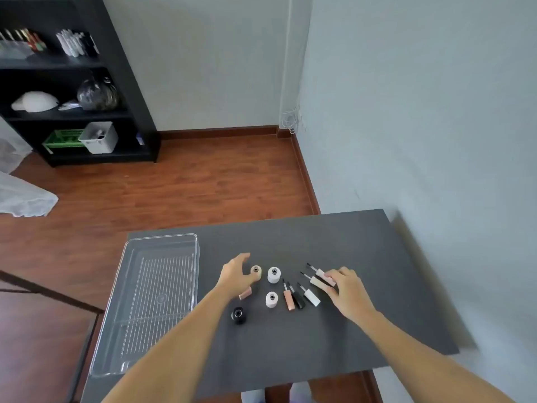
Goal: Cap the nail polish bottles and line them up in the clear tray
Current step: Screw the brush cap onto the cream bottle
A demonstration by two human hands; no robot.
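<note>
Several open nail polish bottles stand on the dark table (363, 257): beige (256, 271), white (274, 275), pale pink (272, 299), black (239, 315), and a pink one (245, 294) half hidden under my left wrist. Brush caps lie to their right: pink (289, 300), black (299, 299), white (311, 297), cream (318, 283), pale pink (323, 274). My left hand (235, 274) is spread beside the beige bottle, thumb against it. My right hand (345, 289) rests its fingertips on the ends of the cream and pale pink caps, which lie flat. The clear tray (162, 238) is at the left, with nothing in it.
The table's right side runs along a grey wall. A wooden floor lies beyond the far edge, with a black shelf unit (125, 82) of boxes and bottles at the back left. A dark frame (52, 292) stands left of the tray.
</note>
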